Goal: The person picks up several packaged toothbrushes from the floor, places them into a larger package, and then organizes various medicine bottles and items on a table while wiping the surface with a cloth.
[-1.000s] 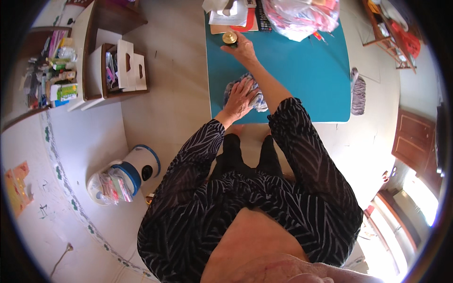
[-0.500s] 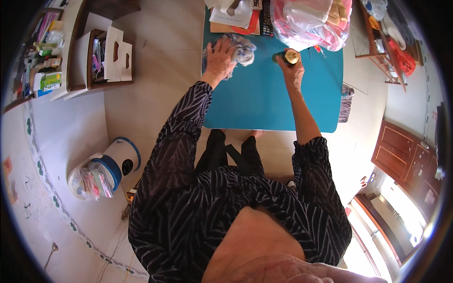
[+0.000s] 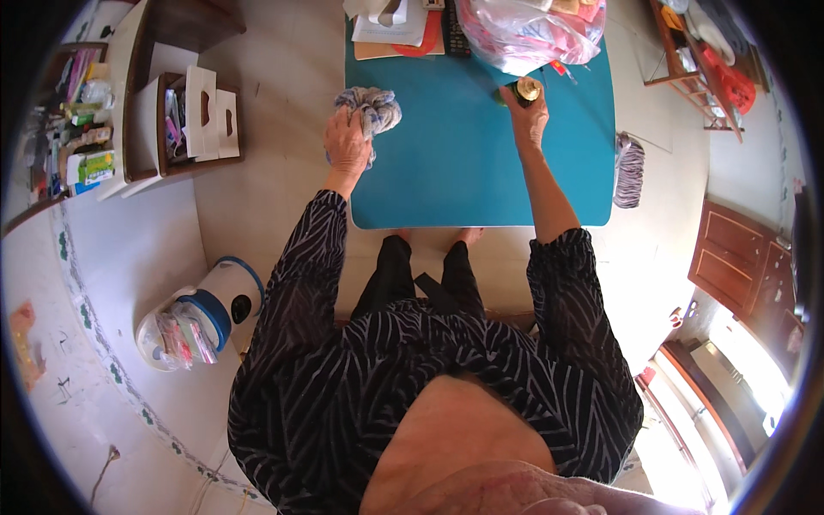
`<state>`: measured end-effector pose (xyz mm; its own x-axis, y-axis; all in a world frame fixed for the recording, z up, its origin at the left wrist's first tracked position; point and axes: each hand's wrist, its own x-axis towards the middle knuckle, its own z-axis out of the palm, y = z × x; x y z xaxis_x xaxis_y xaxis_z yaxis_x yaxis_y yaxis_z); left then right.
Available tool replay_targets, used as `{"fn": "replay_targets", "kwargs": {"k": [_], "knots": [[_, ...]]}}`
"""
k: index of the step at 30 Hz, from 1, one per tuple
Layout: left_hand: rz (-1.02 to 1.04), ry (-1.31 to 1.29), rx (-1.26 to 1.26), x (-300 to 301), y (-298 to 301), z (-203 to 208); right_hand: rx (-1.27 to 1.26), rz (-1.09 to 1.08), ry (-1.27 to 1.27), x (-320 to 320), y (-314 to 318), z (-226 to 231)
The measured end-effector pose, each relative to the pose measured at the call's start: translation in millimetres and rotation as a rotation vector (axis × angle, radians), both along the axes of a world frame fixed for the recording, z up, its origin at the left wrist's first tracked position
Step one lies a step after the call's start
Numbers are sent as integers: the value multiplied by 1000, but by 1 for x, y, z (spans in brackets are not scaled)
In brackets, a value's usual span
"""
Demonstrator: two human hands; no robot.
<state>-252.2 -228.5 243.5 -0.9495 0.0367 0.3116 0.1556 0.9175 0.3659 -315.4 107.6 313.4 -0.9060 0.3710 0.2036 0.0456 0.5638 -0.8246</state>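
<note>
My left hand (image 3: 347, 146) is at the left edge of the blue table (image 3: 481, 172), with fingers bent over a crumpled grey-and-white cloth (image 3: 378, 110). Part of that cloth hangs past the table's edge, and my palm hides some of it. Toward the right side of the table, my right hand (image 3: 530, 120) is wrapped round a dark green bottle with a gold cap (image 3: 529, 88). The bottle seems upright, seen from above. Whether its base touches the tabletop, I cannot tell.
At the table's far side lie a clear plastic bag of pink items (image 3: 532, 34), a black remote control (image 3: 457, 39) and some papers (image 3: 399, 30). A shelf unit (image 3: 137, 112) stands left. A striped mop head (image 3: 630, 172) is on the floor right of the table.
My left hand has drawn the cloth leftward and nearer to me, to the table's edge. My right hand still holds the bottle in about the same place. The whole view has shifted slightly.
</note>
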Motion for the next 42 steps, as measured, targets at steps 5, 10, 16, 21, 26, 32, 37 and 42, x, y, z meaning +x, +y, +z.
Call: {"fn": "replay_targets", "kwargs": {"k": [5,10,16,21,26,32,37,42], "knots": [[-190,31,89,-40,40,38,-73,19,-36,22,12,8],[-141,-52,-209,-77,108,6,-88,31,-12,27,17,11],[-60,-84,-237,-94,134,-2,-50,-30,-29,24,35,9],[-85,-126,-238,-92,141,3,28,-95,15,-2,53,5],[-667,-51,2,15,155,19,81,-47,-42,-12,68,-1],[-660,-210,120,130,69,32,75,-78,-118,-7,79,-2],[-482,-185,63,157,-26,20,0,-205,-155,54,105,-43],[-270,-313,259,111,-61,41,-105,-141,-421,158,91,-30]]}}
